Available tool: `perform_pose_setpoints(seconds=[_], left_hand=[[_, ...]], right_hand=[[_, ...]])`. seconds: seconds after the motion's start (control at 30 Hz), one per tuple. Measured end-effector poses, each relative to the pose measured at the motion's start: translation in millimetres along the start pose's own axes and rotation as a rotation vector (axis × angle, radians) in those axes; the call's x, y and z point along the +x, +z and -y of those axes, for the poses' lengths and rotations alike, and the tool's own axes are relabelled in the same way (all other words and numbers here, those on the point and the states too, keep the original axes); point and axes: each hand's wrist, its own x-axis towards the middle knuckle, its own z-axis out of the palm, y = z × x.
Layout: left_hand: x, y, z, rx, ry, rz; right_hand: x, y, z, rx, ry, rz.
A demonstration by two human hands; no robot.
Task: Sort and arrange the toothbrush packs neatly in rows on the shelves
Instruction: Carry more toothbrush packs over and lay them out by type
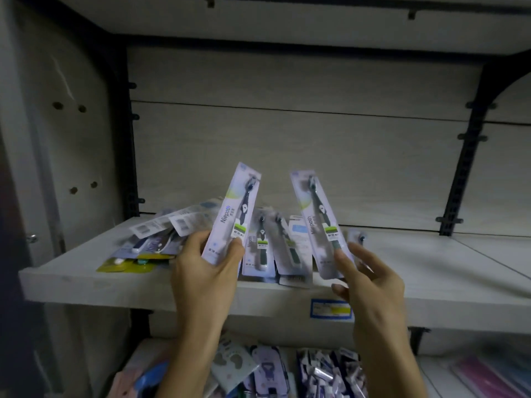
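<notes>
My left hand point(205, 265) grips the lower end of a pale lilac toothbrush pack point(234, 209) with a dark brush, holding it upright and tilted right above the shelf point(74, 278). My right hand point(365, 278) pinches the bottom of a second matching pack point(319, 216), tilted left. Between and behind them two or three more lilac packs point(260, 245) lie on the shelf near its front edge. A loose heap of mixed packs point(161, 234), some back side up with barcodes, lies at the left.
The shelf's right half point(431, 254) carries nothing. A blue price label point(330, 309) is fixed to the shelf's front edge. The lower shelf holds several assorted packs point(273, 372). Black brackets point(465, 168) stand at the back wall, and a side panel point(57, 139) is on the left.
</notes>
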Motion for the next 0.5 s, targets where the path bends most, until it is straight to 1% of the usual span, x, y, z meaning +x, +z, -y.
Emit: perform_pose_setpoints(seconds=[0.1,0.17,0.23,0.37,0.5], left_hand=[[-17,-5,-1,-0.206,-0.202,0.082],[-29,-8,-3,-0.298,-0.317,0.157],[-42,-8,-4,-0.348,-0.358,0.221],[-75,0,-4,-0.463,-0.444,0.344],[-106,14,-10,-0.512,-0.521,0.453]], right_hand=[[-23,-11,-1,-0.018,0.025,-0.009],[-40,-21,-1,-0.029,0.024,-0.012],[-55,-33,-1,-0.028,0.024,-0.027],[-84,-58,0,-0.048,0.033,-0.122],[-101,-87,9,-0.055,0.037,-0.204]])
